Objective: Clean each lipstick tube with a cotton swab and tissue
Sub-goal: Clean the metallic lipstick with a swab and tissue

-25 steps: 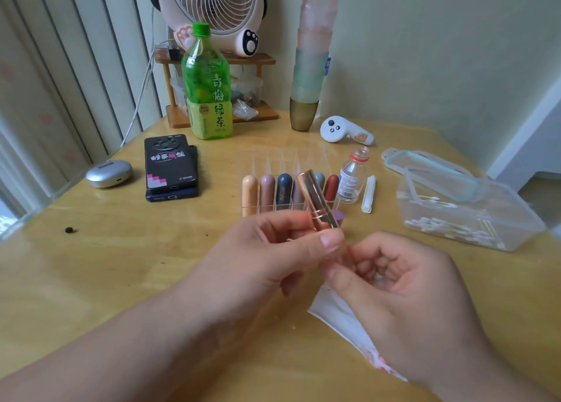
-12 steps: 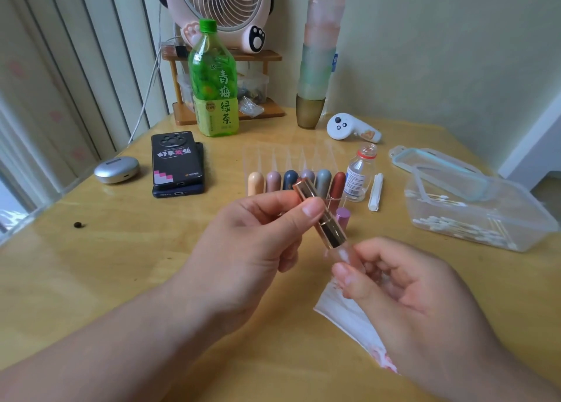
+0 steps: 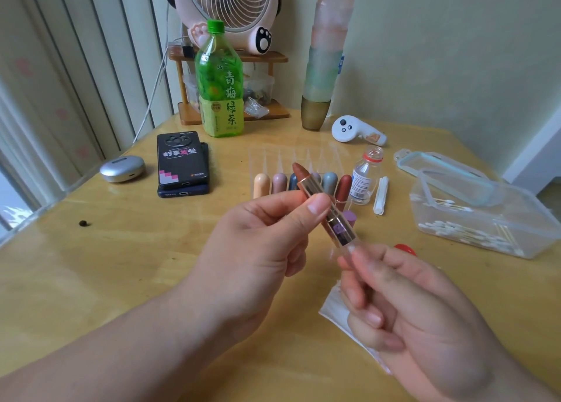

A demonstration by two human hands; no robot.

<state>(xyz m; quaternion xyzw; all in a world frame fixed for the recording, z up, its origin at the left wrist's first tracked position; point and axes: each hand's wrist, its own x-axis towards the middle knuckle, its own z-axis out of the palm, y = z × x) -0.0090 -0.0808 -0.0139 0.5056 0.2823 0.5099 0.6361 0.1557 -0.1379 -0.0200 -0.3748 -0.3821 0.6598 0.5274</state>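
Note:
A gold lipstick tube (image 3: 332, 216) with its brown-red bullet (image 3: 301, 171) extended is held over the table's middle, tilted up to the left. My left hand (image 3: 258, 243) pinches its upper barrel between thumb and fingers. My right hand (image 3: 403, 307) grips its clear base end. A white tissue (image 3: 335, 310) with red smears lies on the table under my right hand. Behind stands a row of several lipsticks (image 3: 279, 183) in a clear holder. A clear box of cotton swabs (image 3: 473, 228) sits at the right.
A small clear liquid bottle (image 3: 364, 180), a white stick (image 3: 381, 195) and a purple cap (image 3: 349, 218) lie near the row. Two stacked phones (image 3: 182, 166), a grey case (image 3: 122, 168), a green tea bottle (image 3: 220, 85), stacked cups (image 3: 326, 58), a white controller (image 3: 355, 129), the box lid (image 3: 437, 167).
The tube has tipped from near upright to leaning left, and its brown-red bullet now sticks out of the gold barrel. My right hand holds the base where before it was just below.

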